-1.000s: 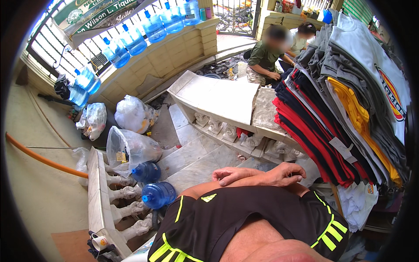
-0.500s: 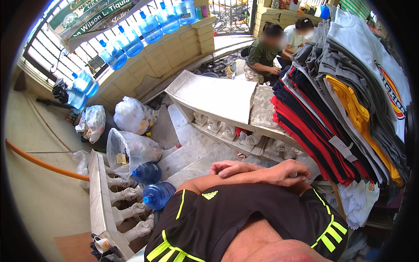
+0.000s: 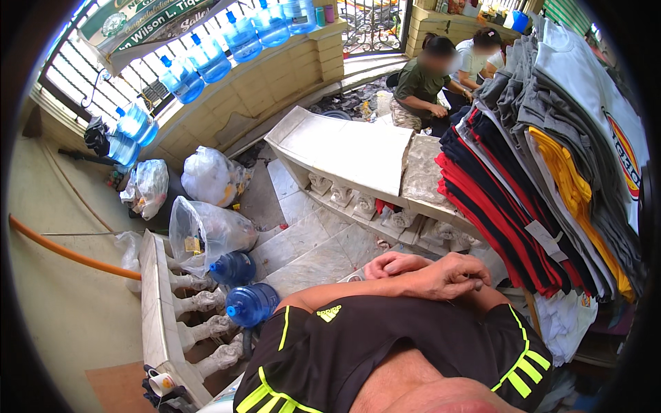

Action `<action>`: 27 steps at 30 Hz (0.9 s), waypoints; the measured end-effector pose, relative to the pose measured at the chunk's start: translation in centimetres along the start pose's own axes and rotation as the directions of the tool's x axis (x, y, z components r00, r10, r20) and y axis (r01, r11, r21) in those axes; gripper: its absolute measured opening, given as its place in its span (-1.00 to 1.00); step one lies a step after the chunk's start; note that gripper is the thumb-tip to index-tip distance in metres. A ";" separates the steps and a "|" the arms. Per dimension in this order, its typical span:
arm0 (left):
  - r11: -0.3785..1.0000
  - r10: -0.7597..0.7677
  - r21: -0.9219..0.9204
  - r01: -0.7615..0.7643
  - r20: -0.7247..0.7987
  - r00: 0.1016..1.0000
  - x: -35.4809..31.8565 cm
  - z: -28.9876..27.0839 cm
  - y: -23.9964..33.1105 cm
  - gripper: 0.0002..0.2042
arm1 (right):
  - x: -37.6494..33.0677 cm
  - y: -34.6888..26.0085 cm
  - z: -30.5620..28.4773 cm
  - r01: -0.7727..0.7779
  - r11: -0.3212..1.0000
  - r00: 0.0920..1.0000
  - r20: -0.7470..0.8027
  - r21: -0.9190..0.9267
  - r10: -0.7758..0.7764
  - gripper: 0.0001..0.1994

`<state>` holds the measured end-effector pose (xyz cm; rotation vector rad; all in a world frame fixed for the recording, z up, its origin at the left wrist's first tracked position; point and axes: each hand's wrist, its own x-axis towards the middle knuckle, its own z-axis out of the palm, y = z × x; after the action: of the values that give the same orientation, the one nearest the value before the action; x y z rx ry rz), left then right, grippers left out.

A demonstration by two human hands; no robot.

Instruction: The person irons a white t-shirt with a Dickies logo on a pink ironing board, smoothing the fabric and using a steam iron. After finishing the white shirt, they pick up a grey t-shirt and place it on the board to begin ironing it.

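Observation:
My forearms cross in front of my dark shirt. My left hand (image 3: 456, 277) lies to the right, over the right forearm, its fingers loosely curled with nothing visible in them. Just left of it and a little farther off, my right hand (image 3: 396, 264) sits by the left forearm. Its fingers are bent in, and no object shows in them. Nearest to my left hand, on the right, rises a tall stack of folded clothes (image 3: 506, 213) in red, black, grey and yellow, with a white paper tag (image 3: 546, 240) hanging from it.
A white stone balustrade (image 3: 337, 148) runs ahead, a second (image 3: 157, 303) at left. Blue water jugs (image 3: 251, 305) and a clear plastic bag (image 3: 206, 234) stand on the left. More jugs (image 3: 241, 40) line the wall. Two people sit beyond, one in a green shirt (image 3: 420, 81).
My right hand has slid right along the left forearm, closer to my left hand, and its fingers have curled in. My left hand has barely moved. The view has shifted slightly.

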<state>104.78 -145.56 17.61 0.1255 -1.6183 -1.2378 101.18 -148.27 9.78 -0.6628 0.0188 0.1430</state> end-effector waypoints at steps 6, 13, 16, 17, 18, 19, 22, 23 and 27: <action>0.980 0.075 0.182 -0.080 0.034 0.997 2.3 -3.5 2.2 -0.89 | 3.6 1.1 -1.0 0.318 0.942 0.929 0.165 0.106 -0.332 -0.41; 0.960 0.252 0.118 -0.255 0.044 0.967 6.1 -4.3 8.4 -0.90 | 5.9 0.4 3.3 0.145 0.989 0.989 -0.038 0.021 -0.144 -0.51; 0.949 0.278 0.131 -0.289 0.095 0.956 5.9 -4.0 9.0 -0.89 | 4.0 1.0 2.4 0.139 0.990 0.988 -0.073 0.002 -0.138 -0.51; 0.950 0.254 0.158 -0.268 0.107 0.961 5.5 -4.1 9.1 -0.90 | 3.5 1.2 2.2 0.142 0.990 0.987 -0.082 -0.001 -0.141 -0.51; 0.950 0.229 0.187 -0.248 0.119 0.966 5.2 -4.2 9.1 -0.90 | 3.1 1.3 2.1 0.148 0.989 0.985 -0.085 -0.003 -0.147 -0.52; 0.954 0.219 0.186 -0.235 0.104 0.970 4.8 -4.1 9.1 -0.90 | 2.8 1.4 2.0 0.154 0.988 0.984 -0.090 -0.006 -0.154 -0.52; 0.968 0.177 0.176 -0.182 0.044 0.983 3.6 -3.7 8.8 -0.90 | 2.5 1.9 1.9 0.159 0.987 0.984 -0.084 -0.009 -0.159 -0.52; 0.976 0.150 0.160 -0.150 0.013 0.989 2.9 -3.6 8.4 -0.90 | 2.6 2.0 2.1 0.153 0.988 0.985 -0.079 -0.018 -0.154 -0.53; 0.989 0.054 0.143 -0.046 -0.058 0.997 1.8 -2.3 7.1 -0.89 | 2.5 2.4 3.0 0.150 0.988 0.986 -0.063 -0.036 -0.152 -0.54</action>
<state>109.08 -144.87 23.95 0.2087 -1.6452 -1.0710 103.27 -144.26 10.50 -0.6971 0.0298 -0.0243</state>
